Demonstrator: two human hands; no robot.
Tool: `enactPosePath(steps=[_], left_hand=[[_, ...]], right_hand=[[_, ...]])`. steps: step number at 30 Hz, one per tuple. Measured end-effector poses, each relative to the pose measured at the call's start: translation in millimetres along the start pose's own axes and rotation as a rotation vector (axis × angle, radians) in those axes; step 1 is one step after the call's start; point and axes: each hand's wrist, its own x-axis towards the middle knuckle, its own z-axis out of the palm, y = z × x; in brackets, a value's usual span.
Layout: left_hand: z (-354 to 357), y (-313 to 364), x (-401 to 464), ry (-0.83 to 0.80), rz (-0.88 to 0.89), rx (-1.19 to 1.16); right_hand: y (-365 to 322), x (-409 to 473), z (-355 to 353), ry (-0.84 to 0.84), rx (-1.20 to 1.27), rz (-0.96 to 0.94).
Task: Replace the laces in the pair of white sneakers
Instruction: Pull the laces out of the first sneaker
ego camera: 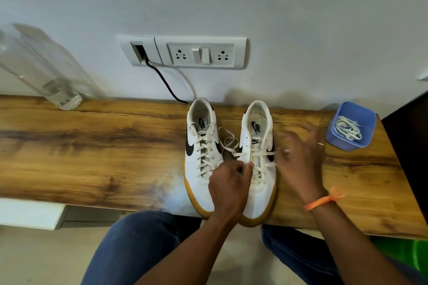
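Two white sneakers with black swooshes and gum soles stand side by side on the wooden shelf, toes toward me. The left sneaker (pixel 201 146) is laced to the top. The right sneaker (pixel 257 146) is laced only over its lower eyelets, and its loose lace (pixel 228 143) trails between the shoes. My left hand (pixel 228 183) pinches that lace over the right shoe's lower eyelets. My right hand (pixel 298 157) is blurred beside the shoe's right flank, fingers spread, with a lace end near the fingertips. I cannot tell whether it grips the lace end.
A blue plastic tub (pixel 350 126) with a bundle of white laces stands at the shelf's right end. A clear glass bottle (pixel 44 71) stands far left. A switch and socket plate (pixel 185 52) with a black cable is on the wall behind. My knees are below the shelf's front edge (pixel 115 203).
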Motion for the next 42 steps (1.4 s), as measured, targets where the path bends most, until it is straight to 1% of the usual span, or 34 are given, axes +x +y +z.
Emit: enactPosePath(steps=[2,3,6,8,9,12,13,14,15,16,17,18,20,22,24,27,30,32,33,34,35,37,39,40,42], left_hand=[[2,-3,2,-0.001,0.005,0.002],[2,-4,2,0.0,0.011,0.001],[3,-7,0,0.008,0.022,-0.001],[3,-7,0,-0.002,0.019,-0.009],[3,-6,0,-0.004,0.017,-0.011],[4,-6,0,0.01,0.019,-0.021],[4,-6,-1,0.017,0.02,-0.027],[4,-5,-1,0.023,0.023,-0.035],[4,-6,-2,0.028,0.025,-0.041],[5,-6,-1,0.03,0.026,-0.045],[5,-6,-1,0.031,0.027,-0.043],[5,-7,0,0.03,0.028,-0.036],[6,-8,0,0.026,0.032,-0.022],[7,-9,-1,0.025,0.042,-0.018],[7,-10,-2,0.033,0.047,-0.023],[7,-8,-2,0.027,0.031,-0.04],[6,-7,-2,0.03,0.036,-0.044],[6,-7,-1,0.033,0.037,-0.04],[7,-7,-1,0.033,0.037,-0.037],[7,-8,-1,0.033,0.035,-0.035],[7,-8,-1,0.034,0.032,-0.033],[8,-9,0,0.03,0.03,-0.027],[8,-9,0,0.025,0.034,-0.023],[8,-9,0,0.024,0.035,-0.019],[7,-9,-1,0.024,0.037,-0.011]], right_hand=[[-15,-8,10,-0.06,-0.076,-0.205],[-19,-10,15,-0.107,-0.111,-0.248],[-20,-16,23,-0.162,-0.129,-0.239],[-19,-11,17,-0.125,-0.078,-0.221],[-15,-5,13,-0.094,-0.031,-0.171],[7,19,-7,-0.024,0.189,0.131],[13,22,-14,-0.007,0.241,0.203],[17,23,-20,-0.001,0.245,0.245],[18,22,-22,0.012,0.177,0.256],[15,19,-21,0.013,0.092,0.237],[11,15,-17,0.014,0.015,0.176],[4,11,-12,0.001,-0.033,0.074],[-9,1,-3,-0.048,-0.093,-0.131],[-18,-7,7,-0.129,-0.099,-0.202],[-20,-12,13,-0.156,-0.087,-0.185],[-17,-5,8,-0.099,-0.061,-0.138],[-2,13,-10,0.012,-0.039,0.032],[9,17,-18,0.001,-0.064,0.157],[11,17,-17,-0.019,-0.082,0.186],[10,15,-16,-0.03,-0.094,0.18],[7,13,-13,-0.027,-0.094,0.134],[-5,5,-6,-0.032,-0.091,-0.033],[-16,-4,1,-0.09,-0.094,-0.18],[-20,-8,6,-0.129,-0.106,-0.214],[-23,-15,14,-0.179,-0.134,-0.223]])
